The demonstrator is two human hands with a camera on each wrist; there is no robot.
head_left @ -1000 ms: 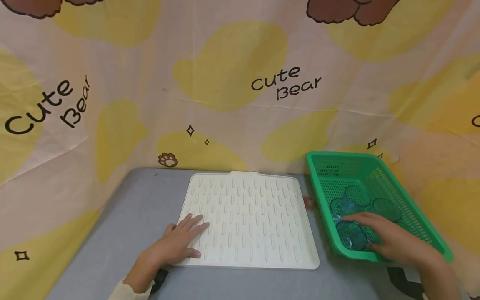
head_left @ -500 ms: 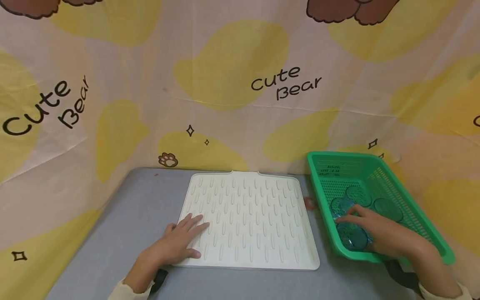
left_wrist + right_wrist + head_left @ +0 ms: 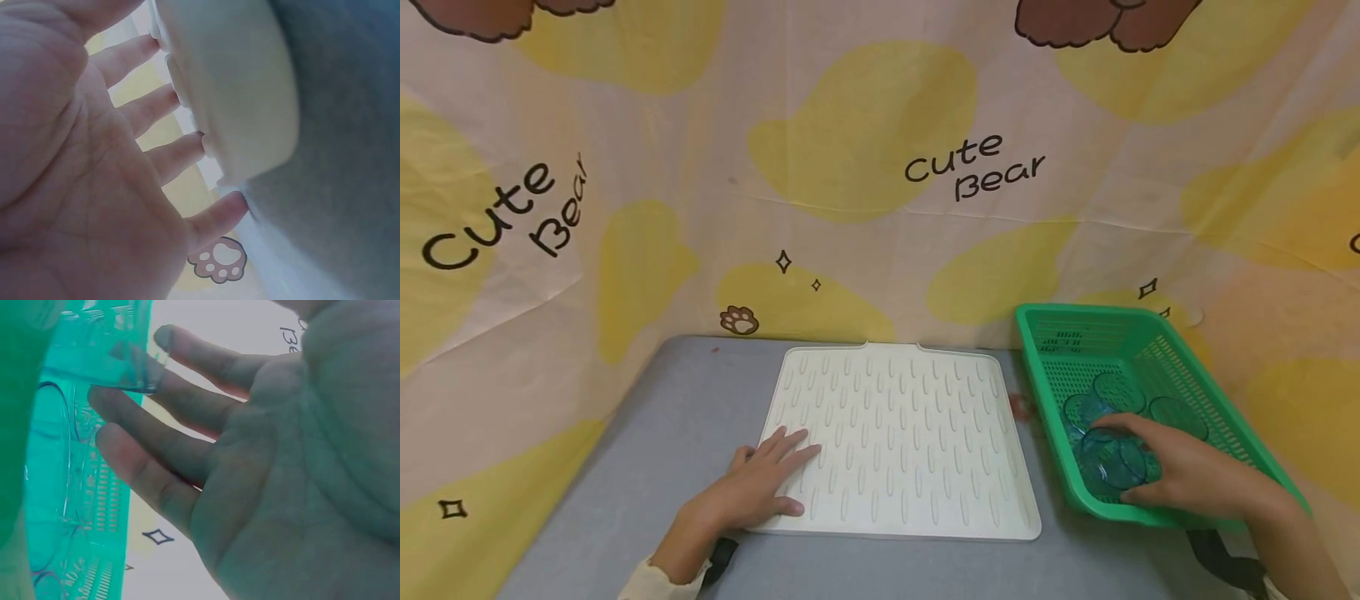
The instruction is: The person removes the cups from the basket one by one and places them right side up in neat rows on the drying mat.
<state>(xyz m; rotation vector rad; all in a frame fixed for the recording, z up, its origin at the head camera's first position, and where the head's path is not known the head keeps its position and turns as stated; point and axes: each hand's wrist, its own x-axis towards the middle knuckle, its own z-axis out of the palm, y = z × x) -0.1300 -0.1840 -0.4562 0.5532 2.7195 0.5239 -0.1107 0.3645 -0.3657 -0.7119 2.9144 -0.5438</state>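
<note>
My left hand (image 3: 748, 492) rests with fingers spread on the left edge of a white draining board (image 3: 895, 442) covered with raised oval ridges. In the left wrist view, the fingertips (image 3: 178, 153) touch the board's edge (image 3: 250, 106). My right hand (image 3: 1187, 471) reaches into the green plastic basket (image 3: 1172, 333) and grips a clear blue drinking glass (image 3: 1120, 467) between thumb and fingers. That glass (image 3: 106, 369) lies against the fingers in the right wrist view; the thumb's contact is hidden there. Several similar glasses (image 3: 1117, 392) stand close around it in the basket.
A grey tabletop (image 3: 685, 417) carries the board and the basket. Behind it hangs a patterned cloth (image 3: 850, 142) with bear lettering. A small reddish spot (image 3: 1019, 407) shows between board and basket. The basket's near rim (image 3: 1120, 512) runs below the right hand.
My right hand's fingers have shifted over the front glass and now hold it; the glass has tilted and moved slightly right. The left hand has stayed in place.
</note>
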